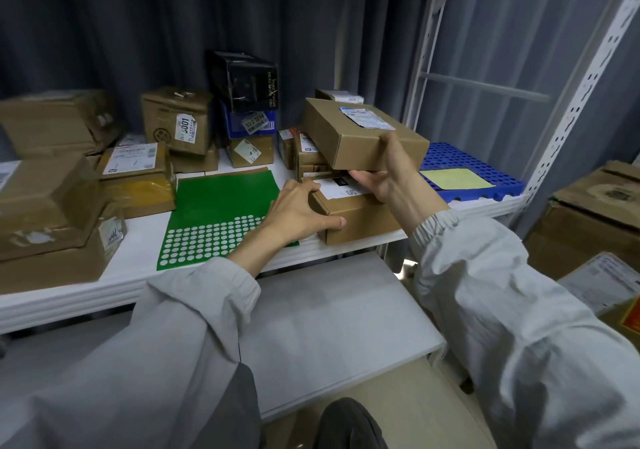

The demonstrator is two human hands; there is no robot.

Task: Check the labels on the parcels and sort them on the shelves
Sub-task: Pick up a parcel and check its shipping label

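At the right end of the white shelf (145,240), your right hand (388,174) held a flat brown cardboard parcel with a torn white-and-blue label (363,133) tilted up off the stack, fingers curled under its near edge and thumb against its front face. Directly beneath it lay a smaller brown cardboard box with a white printed label (349,213), and your left hand (298,209) gripped that box's left corner, fingers bent over the top edge and thumb pressed along the front side. The lifted parcel's long axis ran from near right to far left, its label facing up and away from you. The lower box sat squarely between both hands, nearer the left, beside the green sheet of white round stickers (221,213); its label looked ready for reading next.
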